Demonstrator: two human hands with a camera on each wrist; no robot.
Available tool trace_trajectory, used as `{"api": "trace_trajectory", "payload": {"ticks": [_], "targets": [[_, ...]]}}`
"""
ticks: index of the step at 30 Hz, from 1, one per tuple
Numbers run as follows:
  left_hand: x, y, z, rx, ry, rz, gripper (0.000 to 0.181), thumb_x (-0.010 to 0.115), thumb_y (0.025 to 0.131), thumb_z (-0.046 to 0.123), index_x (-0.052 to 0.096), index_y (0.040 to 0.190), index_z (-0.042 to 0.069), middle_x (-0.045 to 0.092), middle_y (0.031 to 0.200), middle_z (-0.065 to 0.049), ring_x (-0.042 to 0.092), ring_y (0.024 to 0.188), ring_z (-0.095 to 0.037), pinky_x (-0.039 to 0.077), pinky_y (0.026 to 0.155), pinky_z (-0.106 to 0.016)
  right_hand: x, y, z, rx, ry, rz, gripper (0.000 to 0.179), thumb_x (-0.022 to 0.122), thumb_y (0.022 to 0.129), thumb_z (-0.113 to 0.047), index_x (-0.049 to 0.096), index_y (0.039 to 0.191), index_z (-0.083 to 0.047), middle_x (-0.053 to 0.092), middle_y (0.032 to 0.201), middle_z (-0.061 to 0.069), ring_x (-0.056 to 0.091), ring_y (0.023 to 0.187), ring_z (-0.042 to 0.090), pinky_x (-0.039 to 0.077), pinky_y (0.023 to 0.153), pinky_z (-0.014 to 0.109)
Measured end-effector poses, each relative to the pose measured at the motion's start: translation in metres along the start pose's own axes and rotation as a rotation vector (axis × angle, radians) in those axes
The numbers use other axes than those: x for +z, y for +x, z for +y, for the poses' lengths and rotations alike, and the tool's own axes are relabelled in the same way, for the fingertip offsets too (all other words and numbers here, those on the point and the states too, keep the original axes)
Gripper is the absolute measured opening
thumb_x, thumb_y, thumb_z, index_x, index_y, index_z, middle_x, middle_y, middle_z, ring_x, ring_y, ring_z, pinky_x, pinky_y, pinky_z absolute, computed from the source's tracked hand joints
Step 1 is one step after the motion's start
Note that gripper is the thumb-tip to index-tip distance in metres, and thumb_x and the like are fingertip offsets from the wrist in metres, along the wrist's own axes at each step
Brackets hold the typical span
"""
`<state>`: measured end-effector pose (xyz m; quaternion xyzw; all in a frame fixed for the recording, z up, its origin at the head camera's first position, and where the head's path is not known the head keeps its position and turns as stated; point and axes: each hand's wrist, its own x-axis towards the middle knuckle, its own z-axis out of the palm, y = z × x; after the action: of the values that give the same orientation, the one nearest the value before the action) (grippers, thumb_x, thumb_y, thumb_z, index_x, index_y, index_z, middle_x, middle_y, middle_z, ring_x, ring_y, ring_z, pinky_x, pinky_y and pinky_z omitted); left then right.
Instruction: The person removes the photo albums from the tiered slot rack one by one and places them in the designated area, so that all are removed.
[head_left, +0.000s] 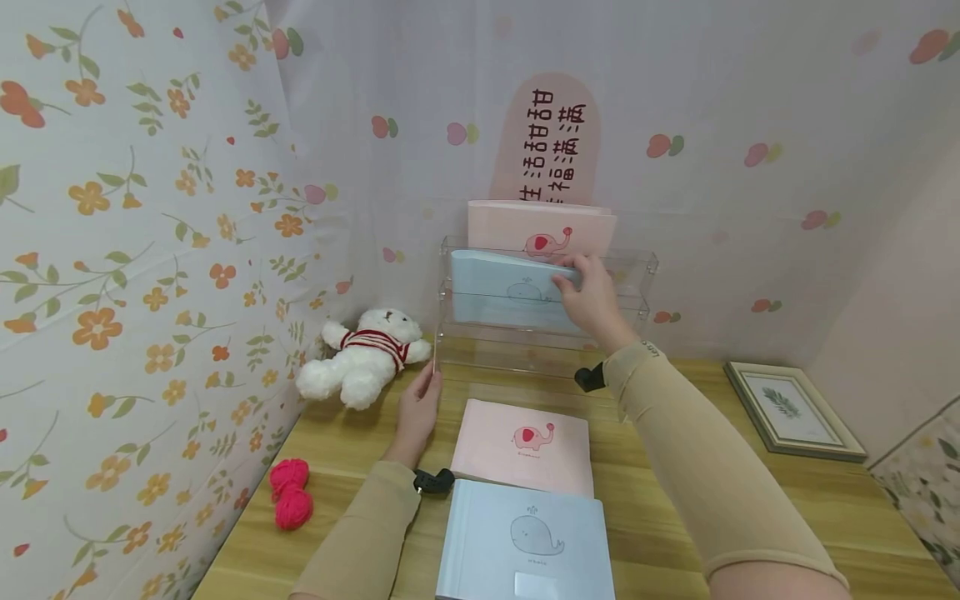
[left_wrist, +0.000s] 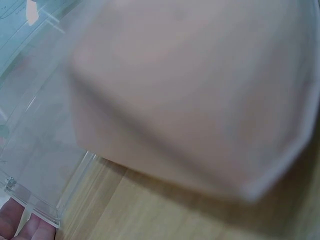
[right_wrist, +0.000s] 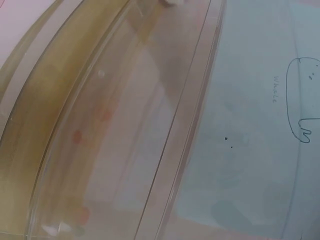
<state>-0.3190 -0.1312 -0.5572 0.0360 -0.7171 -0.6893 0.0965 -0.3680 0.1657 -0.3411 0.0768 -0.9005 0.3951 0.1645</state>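
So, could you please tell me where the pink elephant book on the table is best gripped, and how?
I would pinch the pink elephant book by its right edge, coming from the right, thumb on top. It lies flat, the blue whale book lies along its near edge, the clear rack stands beyond its far edge, and bare table borders the right.

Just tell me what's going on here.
A person's right-hand grip pinches the upper right of a blue whale book standing in a clear rack; the left-hand grip is at the rack's left side. A pink elephant book stands behind the whale one. Another pink book and another blue book lie on the table in front.
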Motion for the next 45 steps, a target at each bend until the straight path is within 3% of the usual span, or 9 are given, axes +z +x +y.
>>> {"api": "trace_trajectory", "payload": {"ticks": [7,19,26,32,36,41,45], "targets": [[-0.001,0.0,0.0,0.002,0.013,0.002,0.05,0.064,0.113,0.035,0.06,0.16,0.017,0.061,0.162,-0.014,0.053,0.155,-0.037,0.043,0.129,-0.057,0.002,-0.001,-0.001,-0.015,0.015,0.013,0.022,0.063,0.113,-0.021,0.066,0.13,-0.007,0.054,0.139,0.02,0.051,0.126,0.039,0.045,0.112,0.057],[0.001,0.002,0.0,0.014,0.023,0.023,0.049,0.064,0.114,0.032,0.06,0.159,0.016,0.062,0.161,-0.015,0.055,0.153,-0.037,0.045,0.128,-0.056,0.001,0.0,-0.005,0.009,0.038,0.041,0.025,0.066,0.112,-0.021,0.069,0.13,-0.004,0.057,0.139,0.02,0.051,0.137,0.039,0.043,0.122,0.059],[0.002,0.001,-0.001,0.011,0.034,0.012,0.049,0.063,0.114,0.033,0.059,0.16,0.018,0.062,0.162,-0.013,0.054,0.154,-0.036,0.044,0.129,-0.056,0.001,-0.001,-0.01,0.009,0.069,0.124,0.021,0.069,0.11,-0.016,0.073,0.127,-0.004,0.059,0.142,0.017,0.052,0.144,0.038,0.038,0.132,0.058],[0.001,0.001,0.0,0.008,0.044,0.014,0.049,0.063,0.114,0.035,0.059,0.16,0.02,0.062,0.162,-0.012,0.054,0.154,-0.035,0.044,0.129,-0.056,-0.01,-0.004,-0.027,-0.093,0.091,0.237,0.022,0.072,0.106,-0.01,0.075,0.124,0.002,0.061,0.131,0.02,0.057,0.137,0.037,0.043,0.128,0.055],[0.0,-0.001,0.0,0.002,0.043,0.011,0.05,0.063,0.114,0.036,0.059,0.161,0.019,0.061,0.163,-0.012,0.053,0.155,-0.036,0.043,0.13,-0.056,-0.025,-0.012,-0.038,-0.133,0.108,0.303,0.021,0.073,0.105,-0.01,0.076,0.124,0.001,0.06,0.122,0.019,0.059,0.127,0.035,0.047,0.117,0.047],[0.0,-0.002,0.003,-0.018,0.054,0.016,0.049,0.063,0.114,0.036,0.059,0.161,0.022,0.062,0.162,-0.011,0.054,0.154,-0.035,0.044,0.129,-0.056,-0.046,-0.026,-0.046,-0.143,0.173,0.36,0.02,0.076,0.103,-0.007,0.077,0.121,0.001,0.053,0.105,0.001,0.054,0.112,0.018,0.042,0.098,0.03],[0.001,-0.001,0.004,-0.014,0.055,0.02,0.048,0.064,0.113,0.034,0.06,0.16,0.022,0.063,0.161,-0.011,0.055,0.153,-0.034,0.044,0.13,-0.055,-0.063,-0.045,-0.044,-0.135,0.184,0.385,0.02,0.078,0.102,-0.006,0.077,0.119,0.002,0.052,0.102,-0.009,0.05,0.107,0.006,0.041,0.095,0.024]]}}
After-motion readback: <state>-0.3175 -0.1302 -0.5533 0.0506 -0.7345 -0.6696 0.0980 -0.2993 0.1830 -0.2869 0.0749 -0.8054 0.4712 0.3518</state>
